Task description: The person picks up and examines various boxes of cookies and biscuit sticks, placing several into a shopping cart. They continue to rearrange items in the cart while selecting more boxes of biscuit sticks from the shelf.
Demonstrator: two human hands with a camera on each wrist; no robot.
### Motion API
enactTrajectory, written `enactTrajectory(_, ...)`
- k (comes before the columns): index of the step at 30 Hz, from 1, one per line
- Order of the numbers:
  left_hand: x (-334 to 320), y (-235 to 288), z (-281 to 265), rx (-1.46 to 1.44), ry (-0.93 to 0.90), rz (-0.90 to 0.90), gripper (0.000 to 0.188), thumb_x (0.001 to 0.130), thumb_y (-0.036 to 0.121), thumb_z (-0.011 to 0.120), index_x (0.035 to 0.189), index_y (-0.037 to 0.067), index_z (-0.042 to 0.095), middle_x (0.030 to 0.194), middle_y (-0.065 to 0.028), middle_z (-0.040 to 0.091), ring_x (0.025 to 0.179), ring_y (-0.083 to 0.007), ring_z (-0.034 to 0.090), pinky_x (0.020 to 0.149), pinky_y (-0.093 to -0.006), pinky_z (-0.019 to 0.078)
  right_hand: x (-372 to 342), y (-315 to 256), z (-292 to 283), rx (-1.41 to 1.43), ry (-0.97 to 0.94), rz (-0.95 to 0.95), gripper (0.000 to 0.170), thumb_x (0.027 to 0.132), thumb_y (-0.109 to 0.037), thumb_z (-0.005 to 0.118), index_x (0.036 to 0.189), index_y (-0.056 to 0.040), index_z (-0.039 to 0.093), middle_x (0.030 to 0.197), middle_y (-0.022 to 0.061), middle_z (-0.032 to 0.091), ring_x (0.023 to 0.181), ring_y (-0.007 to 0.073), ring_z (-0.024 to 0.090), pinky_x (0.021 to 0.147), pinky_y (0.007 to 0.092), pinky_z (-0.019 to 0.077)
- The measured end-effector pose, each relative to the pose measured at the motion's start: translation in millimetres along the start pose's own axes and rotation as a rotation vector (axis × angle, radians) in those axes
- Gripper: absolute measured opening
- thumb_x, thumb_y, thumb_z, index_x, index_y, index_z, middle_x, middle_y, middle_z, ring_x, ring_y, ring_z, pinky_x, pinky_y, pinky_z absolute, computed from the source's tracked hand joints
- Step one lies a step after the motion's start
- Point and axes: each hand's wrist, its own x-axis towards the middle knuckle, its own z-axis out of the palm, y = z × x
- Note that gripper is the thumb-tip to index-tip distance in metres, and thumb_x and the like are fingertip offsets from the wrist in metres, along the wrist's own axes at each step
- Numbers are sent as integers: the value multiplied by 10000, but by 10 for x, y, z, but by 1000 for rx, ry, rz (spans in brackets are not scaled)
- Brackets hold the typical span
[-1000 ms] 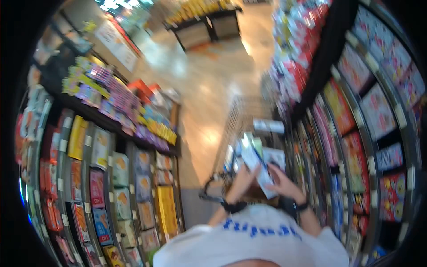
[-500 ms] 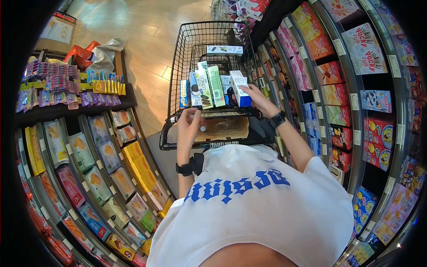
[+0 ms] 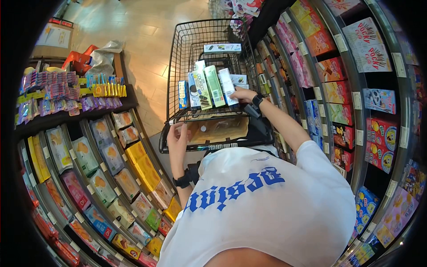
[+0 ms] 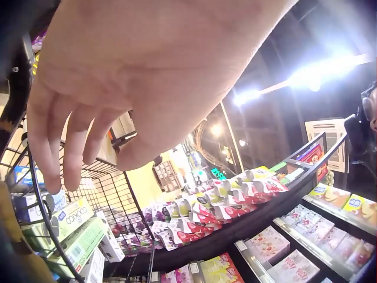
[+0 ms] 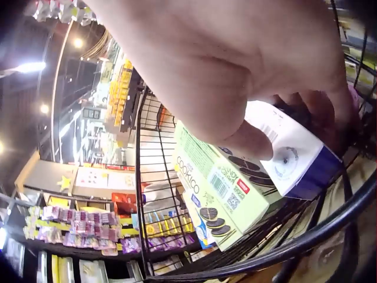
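In the head view my right hand (image 3: 243,95) grips a white and dark-blue cookie box (image 3: 227,86) near its lower end. The thumb lies on one face and the fingers go round the far side, as the right wrist view shows. This box stands close beside a pale green box (image 3: 214,85) in the shopping cart (image 3: 174,58). Left of those are a Cookico cookie box (image 3: 202,89) and a blue box (image 3: 183,94). My left hand (image 3: 178,137) is at the cart's near left corner with loosely bent fingers, holding nothing.
Another white box (image 3: 222,48) lies farther forward in the cart, and a small box (image 3: 240,79) sits right of the upright ones. Shelves of boxed snacks (image 3: 376,103) run close along the right. Packaged snacks (image 3: 100,184) fill the left shelves. Wooden floor (image 3: 147,84) lies beside the cart.
A second ago both hands were at a box over the cart, blurred. Since half a second ago, the right hand has shifted the white and blue box left towards the green one; the left hand moved slightly back-left.
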Motion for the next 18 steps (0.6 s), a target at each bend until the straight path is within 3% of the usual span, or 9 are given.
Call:
enactTrajectory(3, 9, -3, -49, 32, 12, -5, 313, 1021, 262, 641, 1180, -6, 630, 839, -82, 704, 759, -121, 666, 660, -239, 495, 2, -26, -27, -238, 59, -1, 506, 850, -71, 631, 1341, 30, 568, 1212, 138, 664, 1028, 227, 650, 833, 362, 521)
enactTrajectory(5, 21, -68, -79, 56, 1, -6, 328, 1028, 279, 628, 1192, -5, 622, 862, -80, 713, 794, -134, 688, 707, -234, 494, 46, 5, -68, -800, 480, -79, 366, 745, -178, 673, 1002, 78, 716, 1031, 280, 729, 938, 398, 721, 797, 447, 580)
enactTrajectory(8, 37, -96, -83, 84, 24, -3, 337, 1025, 285, 633, 1196, -5, 621, 870, -80, 716, 795, -128, 681, 713, -232, 491, -13, 136, -26, -1075, 739, -275, 323, 742, -171, 679, 961, 59, 741, 934, 250, 747, 864, 368, 737, 783, 431, 591)
enactTrajectory(9, 52, -128, -86, 83, 26, -6, 337, 1025, 285, 633, 1196, -5, 621, 870, -80, 716, 795, -128, 681, 713, -232, 491, -123, -136, -58, -710, 361, 23, 331, 756, -192, 706, 975, 52, 746, 1020, 245, 740, 896, 347, 733, 744, 432, 598)
enactTrajectory(10, 72, -167, -92, 112, 33, 11, 336, 1023, 285, 637, 1193, -5, 624, 871, -78, 716, 803, -124, 678, 718, -231, 490, -111, -124, -70, -712, 359, 24, 331, 756, -192, 706, 975, 52, 746, 1020, 245, 740, 896, 347, 733, 744, 432, 598)
enactTrajectory(12, 100, -204, -114, 140, 52, 27, 336, 1020, 285, 641, 1190, -5, 626, 873, -77, 716, 812, -121, 674, 722, -230, 490, -86, -113, -105, -671, 133, 333, 370, 764, -286, 741, 1042, -44, 777, 957, 150, 757, 830, 281, 730, 679, 392, 603)
enactTrajectory(14, 106, -199, -126, 157, 55, 31, 322, 1020, 277, 642, 1172, -7, 632, 887, -68, 710, 834, -110, 662, 729, -230, 488, -247, -198, 9, -556, 180, 381, 308, 872, -356, 710, 896, -51, 745, 761, 63, 694, 574, 165, 621, 522, 281, 503)
enactTrajectory(16, 104, -141, -135, 144, 57, 18, 312, 1020, 271, 643, 1164, -6, 635, 896, -64, 707, 839, -108, 657, 735, -229, 489, -70, -6, -117, -523, 41, 381, 339, 892, -351, 648, 968, -40, 757, 896, 139, 752, 722, 224, 720, 629, 347, 582)
enactTrajectory(18, 132, -125, -141, 132, 51, 6, 302, 1020, 265, 644, 1156, -5, 638, 906, -60, 704, 843, -106, 652, 741, -228, 489, -297, -177, -96, -555, 86, 382, 351, 908, -338, 629, 939, -7, 742, 890, 128, 755, 683, 225, 717, 606, 350, 580)
